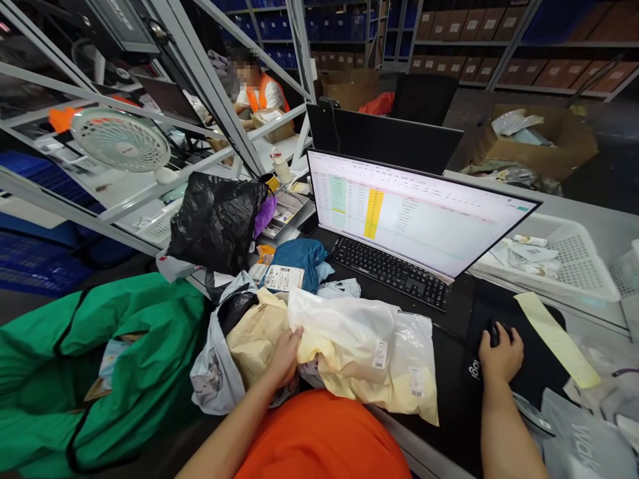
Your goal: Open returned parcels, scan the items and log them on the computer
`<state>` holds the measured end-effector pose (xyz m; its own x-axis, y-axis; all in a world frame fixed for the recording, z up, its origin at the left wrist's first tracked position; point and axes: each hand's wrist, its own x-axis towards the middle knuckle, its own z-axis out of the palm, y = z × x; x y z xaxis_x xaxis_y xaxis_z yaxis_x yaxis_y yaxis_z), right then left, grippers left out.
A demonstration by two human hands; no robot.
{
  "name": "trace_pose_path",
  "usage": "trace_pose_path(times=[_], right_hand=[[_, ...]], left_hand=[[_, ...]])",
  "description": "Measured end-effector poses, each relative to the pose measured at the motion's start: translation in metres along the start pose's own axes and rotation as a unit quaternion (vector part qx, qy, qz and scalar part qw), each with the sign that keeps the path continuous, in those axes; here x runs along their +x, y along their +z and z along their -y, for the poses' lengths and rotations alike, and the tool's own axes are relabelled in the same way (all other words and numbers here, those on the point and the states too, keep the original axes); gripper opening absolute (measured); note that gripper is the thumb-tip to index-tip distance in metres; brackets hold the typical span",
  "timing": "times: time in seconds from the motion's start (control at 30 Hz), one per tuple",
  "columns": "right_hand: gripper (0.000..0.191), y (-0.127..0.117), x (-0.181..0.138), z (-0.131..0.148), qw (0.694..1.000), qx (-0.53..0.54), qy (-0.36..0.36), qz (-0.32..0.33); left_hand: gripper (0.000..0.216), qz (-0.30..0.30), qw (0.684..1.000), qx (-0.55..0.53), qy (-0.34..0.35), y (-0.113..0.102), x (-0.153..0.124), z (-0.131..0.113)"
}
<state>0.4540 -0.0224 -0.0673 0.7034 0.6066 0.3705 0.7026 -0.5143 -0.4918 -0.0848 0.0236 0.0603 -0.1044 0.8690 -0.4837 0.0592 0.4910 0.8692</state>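
Observation:
My left hand [284, 356] grips the edge of a clear plastic bag holding a pale yellow garment [359, 352], which lies on the desk's near edge among other packed parcels. My right hand [500, 354] is closed over a black mouse [494, 330] on a black mouse pad [534, 372]. A monitor [419, 213] showing a spreadsheet stands behind a black keyboard [389, 269]. A blue parcel with a barcode label [294, 266] and a black plastic bag [217, 219] lie further left.
A large green sack [100, 372] hangs open at the left. A white basket [564, 259] with small items sits right of the monitor. A yellow paper strip [554, 339] lies on the pad. A white fan [120, 140] and metal shelving stand at left; a person in an orange vest [259, 93] sits behind.

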Motion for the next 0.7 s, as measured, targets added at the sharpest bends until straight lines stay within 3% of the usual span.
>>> trace_pose_path(times=[0.2,0.5,0.6,0.7], right_hand=[[0.058,0.000,0.001,0.000,1.000,0.001,0.003,0.000],[0.067,-0.008,0.009,0.014,1.000,0.019,0.010,-0.012],[0.068,-0.032,-0.001,0.026,1.000,0.001,0.007,-0.024],[0.065,-0.077,-0.038,0.036,0.996,-0.055,0.022,-0.062]], left_hand=[[0.036,-0.005,1.000,0.019,0.005,-0.008,0.003,0.000],[0.049,0.091,0.982,0.161,0.031,-0.055,0.010,-0.017],[0.050,0.117,0.965,0.235,0.028,-0.062,0.006,-0.029],[0.051,0.142,0.939,0.311,0.024,-0.069,0.003,-0.037]])
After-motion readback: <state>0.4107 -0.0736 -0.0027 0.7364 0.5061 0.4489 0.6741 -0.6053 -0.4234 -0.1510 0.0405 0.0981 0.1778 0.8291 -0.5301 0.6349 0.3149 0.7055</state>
